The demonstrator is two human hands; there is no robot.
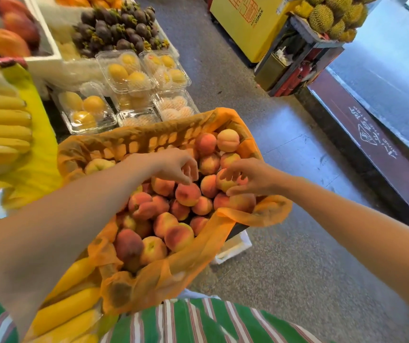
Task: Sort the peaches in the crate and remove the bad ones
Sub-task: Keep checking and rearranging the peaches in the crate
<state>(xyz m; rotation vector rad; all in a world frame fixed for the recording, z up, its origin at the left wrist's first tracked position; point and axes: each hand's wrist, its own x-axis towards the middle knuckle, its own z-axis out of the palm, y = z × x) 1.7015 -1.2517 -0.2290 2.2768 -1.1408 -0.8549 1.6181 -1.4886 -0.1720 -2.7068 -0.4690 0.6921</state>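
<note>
Here the crate [134,142], lined with an orange plastic bag [198,246], sits low in front of the person and is heaped with peaches [164,222] from the near corner to the far one. Both bare arms reach into it. The right hand [255,179] is wrapped over a pale peach [224,184] near the crate's right edge, fingers spread across its top and thumb tucked under it, a clear grasp. The left hand [173,164] hangs just beside it with fingers curled downward, fingertips on or just above a red peach [188,194] in the middle of the pile; whether it has hold of that fruit cannot be told. A darker peach [128,243], brownish, lies in the near corner, apart from both hands. Around the crate: bananas [0,125] at the left, clear boxes of yellow fruit [124,73] just beyond the far wall, mangosteens [119,28] behind those, and durians [332,16] well apart at the upper right.
</note>
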